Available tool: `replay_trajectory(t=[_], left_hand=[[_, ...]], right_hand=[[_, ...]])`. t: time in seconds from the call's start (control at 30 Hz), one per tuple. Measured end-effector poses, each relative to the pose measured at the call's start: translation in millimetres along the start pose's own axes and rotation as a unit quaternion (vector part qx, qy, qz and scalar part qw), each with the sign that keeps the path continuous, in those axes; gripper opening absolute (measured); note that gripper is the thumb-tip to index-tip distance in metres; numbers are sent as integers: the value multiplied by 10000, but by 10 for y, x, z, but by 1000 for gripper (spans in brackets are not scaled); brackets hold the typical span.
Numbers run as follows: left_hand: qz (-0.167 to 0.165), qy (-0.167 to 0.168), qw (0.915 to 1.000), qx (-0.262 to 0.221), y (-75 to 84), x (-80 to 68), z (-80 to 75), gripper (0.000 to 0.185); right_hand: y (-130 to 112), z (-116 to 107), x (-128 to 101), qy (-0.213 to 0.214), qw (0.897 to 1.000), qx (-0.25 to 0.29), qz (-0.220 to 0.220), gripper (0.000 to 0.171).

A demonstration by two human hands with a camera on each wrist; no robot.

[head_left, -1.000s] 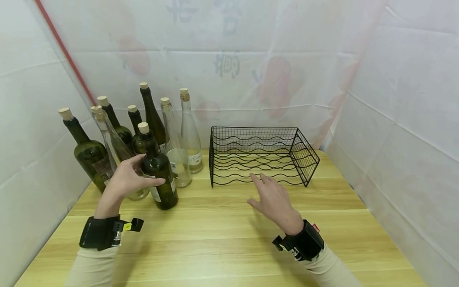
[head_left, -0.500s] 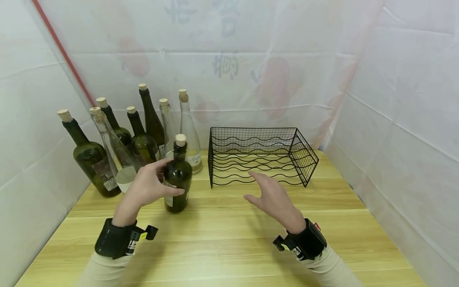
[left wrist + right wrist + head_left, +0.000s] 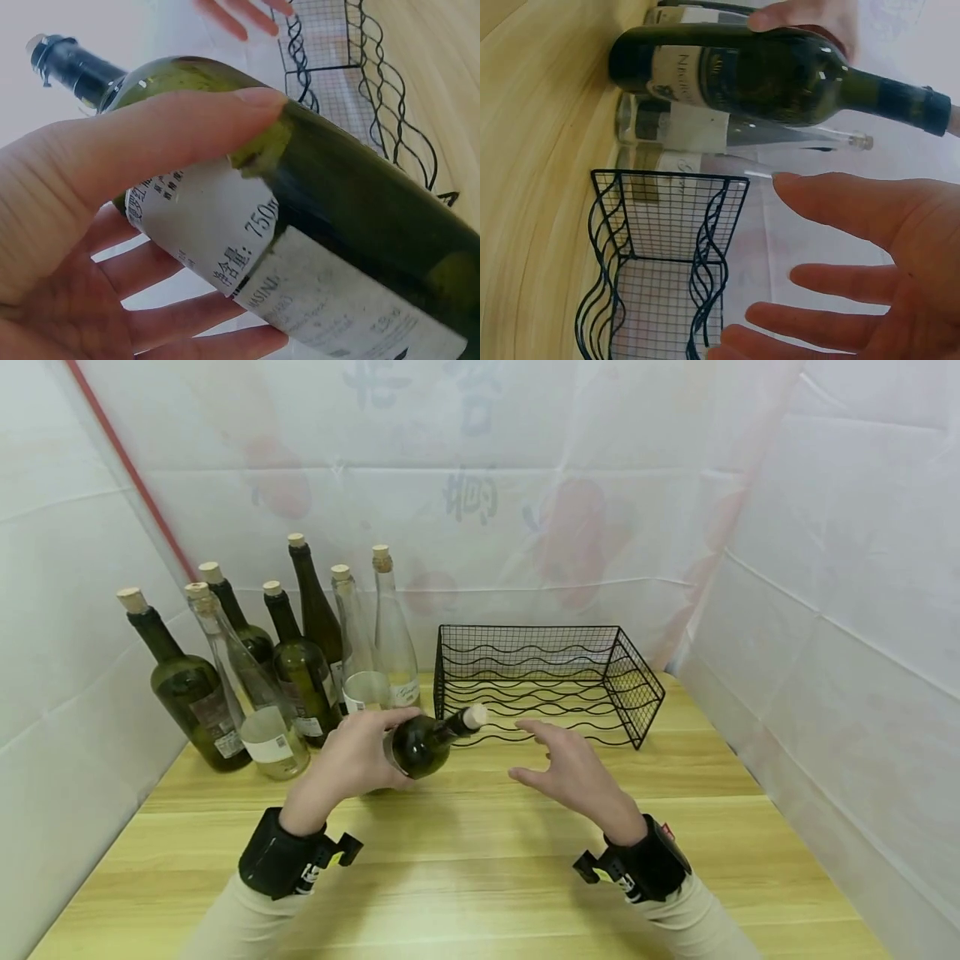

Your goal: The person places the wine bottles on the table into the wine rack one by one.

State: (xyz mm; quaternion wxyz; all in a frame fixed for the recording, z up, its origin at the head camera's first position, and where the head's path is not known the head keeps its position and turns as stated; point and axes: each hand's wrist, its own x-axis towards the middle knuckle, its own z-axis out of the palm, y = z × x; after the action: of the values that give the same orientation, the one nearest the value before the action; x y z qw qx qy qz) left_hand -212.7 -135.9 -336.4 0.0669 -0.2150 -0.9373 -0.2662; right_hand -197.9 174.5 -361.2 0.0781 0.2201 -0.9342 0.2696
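Note:
My left hand [image 3: 360, 750] grips a dark green wine bottle [image 3: 422, 747] with a cork, tilted so its neck points right toward my other hand. In the left wrist view the thumb lies across the bottle's shoulder [image 3: 202, 82] and the fingers [image 3: 150, 262] pass behind it, by a white label [image 3: 202, 217]. My right hand [image 3: 573, 772] hovers in front of the black wire rack [image 3: 540, 697], fingers spread and holding nothing. The right wrist view shows the held bottle [image 3: 780, 75] beyond that hand, apart from it.
Several corked bottles stand at the left: green ones such as this bottle [image 3: 183, 689], and clear ones like this bottle [image 3: 393, 639] at the back. White sheets [image 3: 637, 485] enclose the back and sides of the wooden table [image 3: 465, 868].
My left hand has moved right with the green bottle, away from the group. The bottle was upright and now leans right. The right hand has hardly moved.

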Motion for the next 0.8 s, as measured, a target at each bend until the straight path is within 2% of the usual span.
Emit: replay_trajectory(t=[0.17, 0.33, 0.5, 0.57, 0.7, 0.8], left_hand=[[140, -127, 9988, 444, 66, 30, 77, 90], [406, -193, 9973, 589, 108, 51, 128, 87], [473, -260, 9957, 757, 146, 69, 167, 86], [534, -271, 9949, 808, 157, 77, 190, 84], [722, -223, 9922, 990, 172, 90, 244, 78], [825, -164, 9897, 1157, 183, 97, 282, 73]], right_hand=[[4, -39, -16, -281, 9993, 246, 89, 62], [36, -77, -3, -562, 9970, 529, 95, 56], [88, -109, 17, -866, 9929, 809, 40, 45], [108, -120, 31, -1025, 9878, 1170, 126, 42], [143, -137, 56, -1415, 9674, 2057, 439, 43], [160, -132, 80, -1747, 9534, 2383, 604, 47]])
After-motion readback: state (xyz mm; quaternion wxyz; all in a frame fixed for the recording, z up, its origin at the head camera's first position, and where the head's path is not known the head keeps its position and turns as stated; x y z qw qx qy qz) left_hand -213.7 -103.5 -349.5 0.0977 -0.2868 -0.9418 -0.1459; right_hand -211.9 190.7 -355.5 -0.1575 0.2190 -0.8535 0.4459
